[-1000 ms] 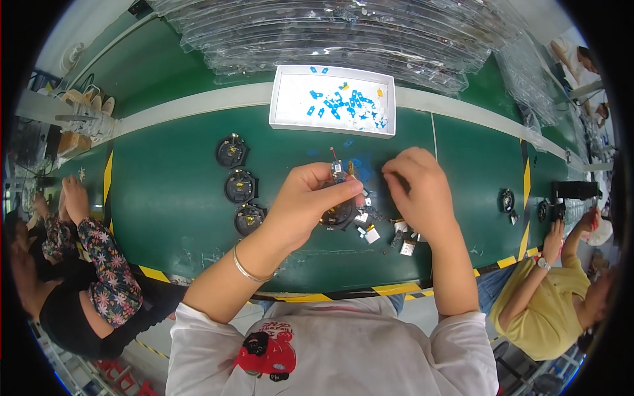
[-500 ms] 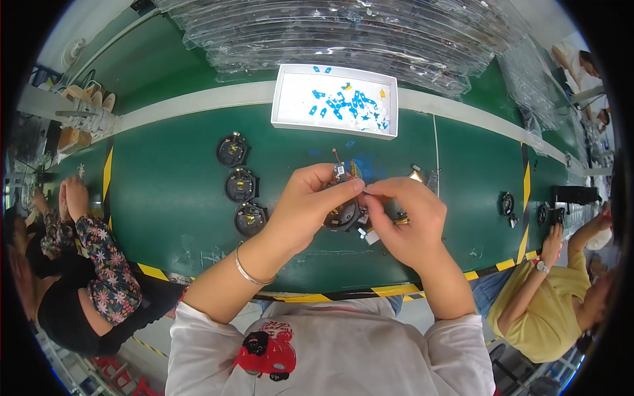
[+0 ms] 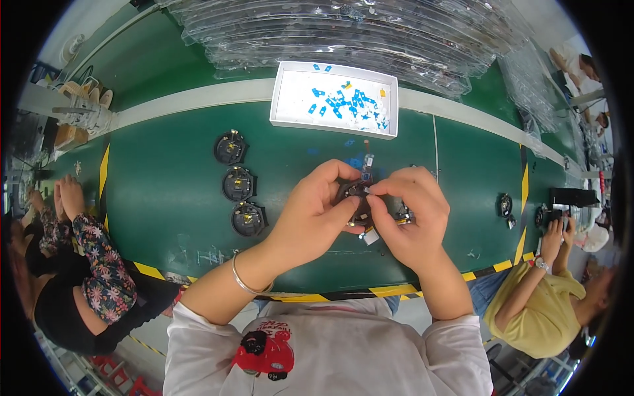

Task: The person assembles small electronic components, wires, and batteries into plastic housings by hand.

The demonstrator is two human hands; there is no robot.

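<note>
Between thumb and fingers my left hand (image 3: 316,210) grips a round black watch case (image 3: 362,206), with its open inner side facing up. My right hand (image 3: 417,206) pinches a tiny light piece (image 3: 368,190) at the case's upper right edge; its exact kind is too small to tell. A small circuit board strip (image 3: 368,165) sticks out beyond the case, away from me. Three similar black watch cases (image 3: 231,148) with parts inside stand in a column on the left. Beside my right hand lie small silver and yellow parts (image 3: 370,235), partly covered by it.
A white open box (image 3: 281,112) with blue and yellow bits sits at the back of the green table (image 3: 165,178). Clear plastic trays (image 3: 343,39) are stacked behind it. People work on both sides. Another dark round part (image 3: 505,204) lies far right.
The watch case has been raised into my left fingers from below, and the circuit board has shifted right and away. My right hand still pinches close to it.
</note>
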